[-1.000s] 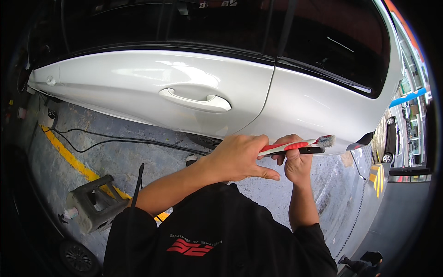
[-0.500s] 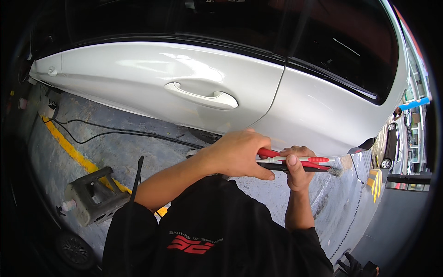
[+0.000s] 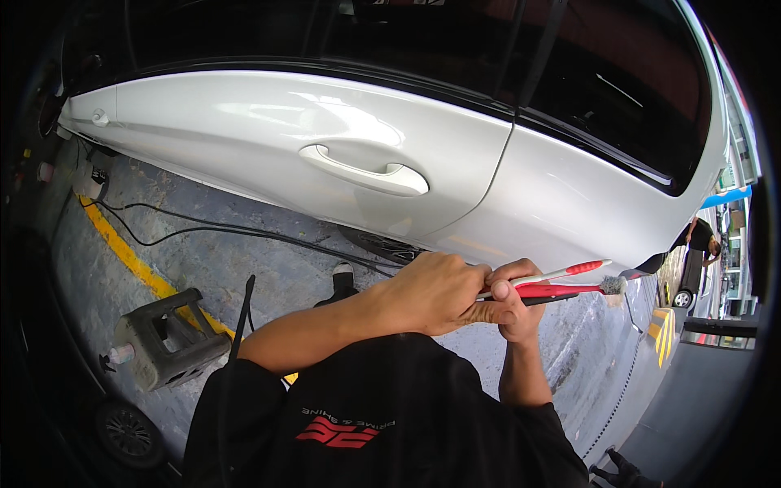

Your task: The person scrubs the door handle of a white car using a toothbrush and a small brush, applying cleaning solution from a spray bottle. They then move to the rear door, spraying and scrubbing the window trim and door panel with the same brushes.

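My left hand (image 3: 427, 293) is closed around the rear ends of a bundle of slim brushes, its thumb against my right hand (image 3: 518, 317), which is closed on the same bundle just to the right. The bundle holds a white-and-red handle (image 3: 582, 269), a red brush (image 3: 561, 290) with grey bristles (image 3: 612, 285) and a dark handle behind them; the rear ends are hidden by my fingers. Just above the hands is the white car's side (image 3: 244, 138), with a white door handle (image 3: 362, 171).
A dark grey stool (image 3: 163, 358) holding a small bottle stands at lower left. Black hoses (image 3: 220, 229) cross the floor beside a yellow line (image 3: 114, 244). A dark car's wheel (image 3: 128, 433) is at the lower-left edge. Another person in black (image 3: 700, 236) is bent over at far right.
The brushes have shifted right, the white handle now angled upward above the red one. My left thumb has closed over them against my right hand. A person has come into view at far right.
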